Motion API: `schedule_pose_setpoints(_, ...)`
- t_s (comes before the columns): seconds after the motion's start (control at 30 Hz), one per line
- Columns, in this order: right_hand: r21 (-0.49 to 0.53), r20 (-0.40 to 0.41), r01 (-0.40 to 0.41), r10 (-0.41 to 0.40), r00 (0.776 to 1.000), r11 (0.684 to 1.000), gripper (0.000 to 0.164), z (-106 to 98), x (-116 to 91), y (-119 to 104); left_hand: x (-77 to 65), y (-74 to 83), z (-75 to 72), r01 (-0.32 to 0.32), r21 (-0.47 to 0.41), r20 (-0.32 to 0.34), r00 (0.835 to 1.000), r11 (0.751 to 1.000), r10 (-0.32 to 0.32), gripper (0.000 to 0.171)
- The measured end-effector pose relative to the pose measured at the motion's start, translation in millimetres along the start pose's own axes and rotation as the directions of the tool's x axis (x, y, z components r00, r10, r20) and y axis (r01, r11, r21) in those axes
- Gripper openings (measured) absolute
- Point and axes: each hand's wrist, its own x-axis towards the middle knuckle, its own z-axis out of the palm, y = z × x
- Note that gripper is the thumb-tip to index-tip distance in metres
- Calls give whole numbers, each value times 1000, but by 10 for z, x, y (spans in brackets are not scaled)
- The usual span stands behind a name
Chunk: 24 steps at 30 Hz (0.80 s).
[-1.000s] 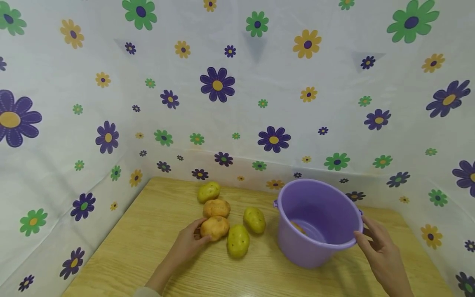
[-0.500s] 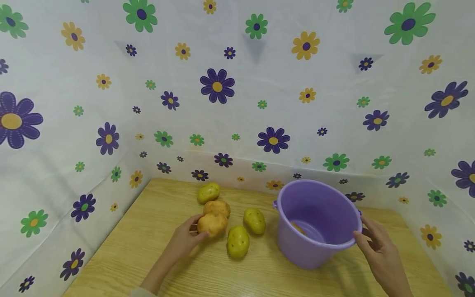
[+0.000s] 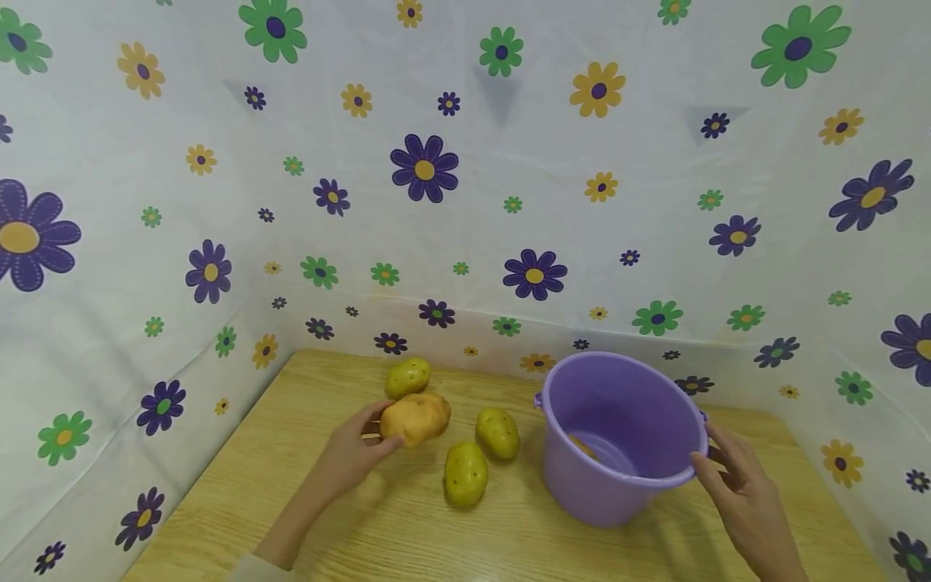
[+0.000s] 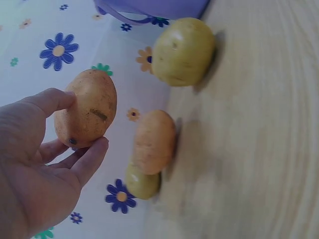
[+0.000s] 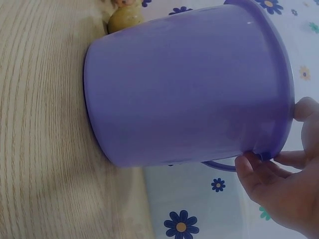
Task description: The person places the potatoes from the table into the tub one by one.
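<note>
Fingers [image 4: 89, 160] of left hand [image 3: 349, 453] clamped on brown potato [image 4: 87, 112], left of purple bucket [image 3: 592, 495]; right hand [image 3: 752, 497] grips its rim [image 5: 285, 74]. Looks like lift step; next move likely calls for clearing rim

A white sheet [image 3: 553, 153] with flowers all over it hung across the top and down both sides of the frame. Near the upper right was a big green flower [image 3: 798, 48] with a purple middle. A big purple flower [image 3: 20, 237] with a yellow middle was at the left edge. A grey patch [image 3: 500, 97] like a triangle showed at the upper middle. Along the bottom was a light wooden table [image 3: 407, 537] with thin lines. The left wrist view had the table on its right side.
</note>
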Motion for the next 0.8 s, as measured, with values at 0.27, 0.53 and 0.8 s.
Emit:
schedule_pose_setpoints(0.27, -1, -6, 19, -19, 1000, 1000, 50, 7, -7, -13, -2, 317, -166, -13, 44, 1, 1000, 999, 13, 64)
schedule_pose_setpoints(0.53, 1, -6, 23, -23, 1000, 1000, 50, -3, -5, -14, 31, 640, -308, -45, 73, 23, 999, 996, 43, 65)
schedule_pose_setpoints(0.8, -4, -8, 16, -16, 1000, 1000, 51, -7, 4, -10, 64, 948, -443, -69, 108, 46, 997, 992, 65, 70)
